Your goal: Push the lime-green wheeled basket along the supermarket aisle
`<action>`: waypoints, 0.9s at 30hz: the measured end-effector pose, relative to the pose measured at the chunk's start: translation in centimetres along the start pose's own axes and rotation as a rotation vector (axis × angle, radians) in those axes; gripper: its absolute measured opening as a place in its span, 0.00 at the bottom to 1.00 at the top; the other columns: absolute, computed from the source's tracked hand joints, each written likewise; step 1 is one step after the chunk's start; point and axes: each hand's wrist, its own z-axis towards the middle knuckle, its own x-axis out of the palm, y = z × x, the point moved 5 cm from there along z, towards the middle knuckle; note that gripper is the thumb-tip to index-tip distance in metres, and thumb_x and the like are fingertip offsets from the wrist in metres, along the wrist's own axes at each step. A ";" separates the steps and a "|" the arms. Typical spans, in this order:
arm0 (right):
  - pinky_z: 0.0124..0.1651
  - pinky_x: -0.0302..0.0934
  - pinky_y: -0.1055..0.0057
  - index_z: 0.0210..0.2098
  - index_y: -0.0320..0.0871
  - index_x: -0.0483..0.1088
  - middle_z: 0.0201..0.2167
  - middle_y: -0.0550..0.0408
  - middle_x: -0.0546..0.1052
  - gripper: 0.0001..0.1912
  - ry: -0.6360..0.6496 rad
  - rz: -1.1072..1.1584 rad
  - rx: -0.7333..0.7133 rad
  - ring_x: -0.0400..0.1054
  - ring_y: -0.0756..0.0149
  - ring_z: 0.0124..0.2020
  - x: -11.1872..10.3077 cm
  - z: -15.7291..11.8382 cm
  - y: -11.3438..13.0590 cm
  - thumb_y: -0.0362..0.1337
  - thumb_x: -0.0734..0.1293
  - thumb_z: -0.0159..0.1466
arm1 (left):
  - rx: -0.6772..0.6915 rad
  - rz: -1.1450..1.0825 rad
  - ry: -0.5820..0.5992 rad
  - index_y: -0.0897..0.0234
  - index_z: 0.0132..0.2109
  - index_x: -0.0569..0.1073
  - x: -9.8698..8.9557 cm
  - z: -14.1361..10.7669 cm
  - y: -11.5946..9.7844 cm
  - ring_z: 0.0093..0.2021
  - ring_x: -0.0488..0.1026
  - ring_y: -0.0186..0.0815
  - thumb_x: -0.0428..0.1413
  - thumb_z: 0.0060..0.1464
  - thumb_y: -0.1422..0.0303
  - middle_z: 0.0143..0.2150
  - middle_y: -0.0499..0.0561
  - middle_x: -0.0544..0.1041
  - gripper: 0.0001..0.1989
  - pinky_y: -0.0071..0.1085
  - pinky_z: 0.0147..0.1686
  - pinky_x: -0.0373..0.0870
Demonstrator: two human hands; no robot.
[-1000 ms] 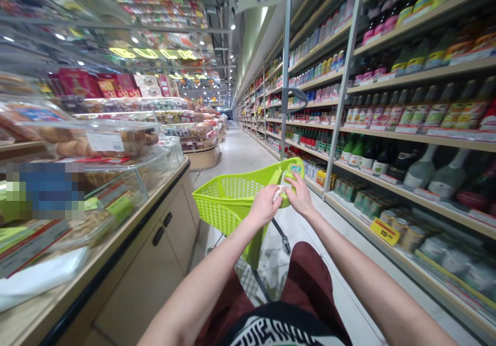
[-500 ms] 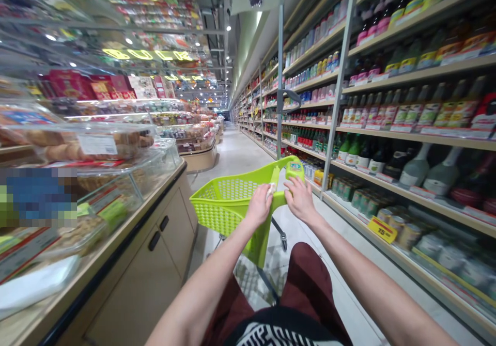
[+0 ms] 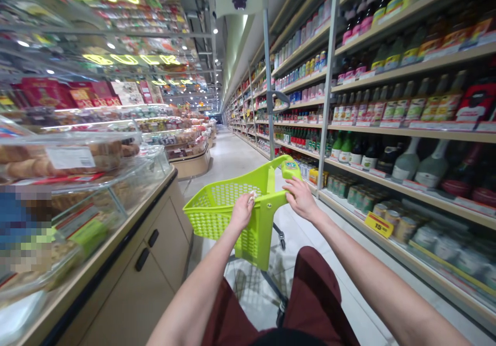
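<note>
A lime-green shopping cart (image 3: 217,217) with a perforated plastic basket stands in front of me, turned at an angle. My right hand (image 3: 303,199) is at the cart's handle (image 3: 279,198), its fingers curled over the end near a small label. Closed around a crumpled white tissue (image 3: 252,196), my left hand (image 3: 242,211) is at the near rim of the basket, left of the handle. Most of the tissue is hidden by the fingers. I see nothing lying in the visible part of the basket.
Shelves (image 3: 406,131) of bottles and cans line the right side, with a yellow price tag (image 3: 378,225) low down. A counter (image 3: 155,268) with packaged food runs along the left. A metal pole (image 3: 268,72) with a bear-print flag rises beyond the cart. The tiled aisle (image 3: 228,150) stretches ahead.
My left hand has moved left, from beside the handle to along the basket's rim, with the white tissue. My right hand stays at the handle. The view has shifted slightly.
</note>
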 end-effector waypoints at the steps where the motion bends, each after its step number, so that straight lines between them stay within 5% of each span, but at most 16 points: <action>1: 0.53 0.43 0.48 0.41 0.43 0.69 0.50 0.48 0.66 0.15 -0.009 -0.029 0.024 0.50 0.52 0.56 -0.1 0.1 0.0 0.34 0.55 0.58 | 0.027 0.001 0.000 0.62 0.46 0.66 0.4 0.1 -0.7 0.46 0.66 0.36 0.45 0.53 0.71 0.44 0.54 0.70 0.13 0.39 0.47 0.64; 7: 0.55 0.34 0.44 0.46 0.43 0.65 0.51 0.46 0.65 0.17 0.017 -0.151 0.024 0.49 0.53 0.57 0.3 -0.2 1.5 0.34 0.55 0.59 | 0.243 0.037 0.040 0.62 0.52 0.61 2.2 0.7 -5.5 0.54 0.59 0.38 0.44 0.54 0.72 0.53 0.57 0.64 0.18 0.41 0.52 0.58; 10: 0.55 0.30 0.43 0.47 0.44 0.64 0.50 0.46 0.66 0.18 0.057 -0.176 0.004 0.49 0.52 0.56 1.0 -0.3 1.2 0.34 0.56 0.58 | 0.261 0.067 0.060 0.63 0.55 0.58 2.3 0.3 -4.3 0.56 0.56 0.39 0.44 0.52 0.74 0.55 0.59 0.61 0.21 0.43 0.53 0.57; 16: 0.56 0.29 0.44 0.48 0.44 0.63 0.49 0.48 0.67 0.19 0.072 -0.176 -0.051 0.52 0.53 0.54 1.1 -0.3 -0.8 0.32 0.57 0.57 | 0.038 0.187 0.025 0.65 0.53 0.59 1.7 -0.8 1.6 0.55 0.58 0.41 0.41 0.50 0.80 0.53 0.61 0.63 0.22 0.46 0.52 0.57; 23: 0.56 0.25 0.43 0.48 0.41 0.64 0.50 0.45 0.66 0.19 0.060 -0.229 0.037 0.49 0.52 0.57 2.1 0.3 0.8 0.33 0.56 0.58 | 0.191 0.148 0.018 0.65 0.55 0.57 4.3 0.2 -3.1 0.58 0.53 0.42 0.42 0.49 0.80 0.56 0.60 0.60 0.25 0.47 0.54 0.53; 27: 0.57 0.25 0.46 0.49 0.40 0.63 0.51 0.45 0.65 0.19 0.148 -0.216 -0.042 0.49 0.54 0.57 4.9 0.8 4.0 0.34 0.56 0.58 | 0.196 0.202 0.066 0.66 0.55 0.58 4.8 0.2 -2.2 0.58 0.53 0.42 0.42 0.51 0.78 0.57 0.61 0.60 0.23 0.47 0.54 0.53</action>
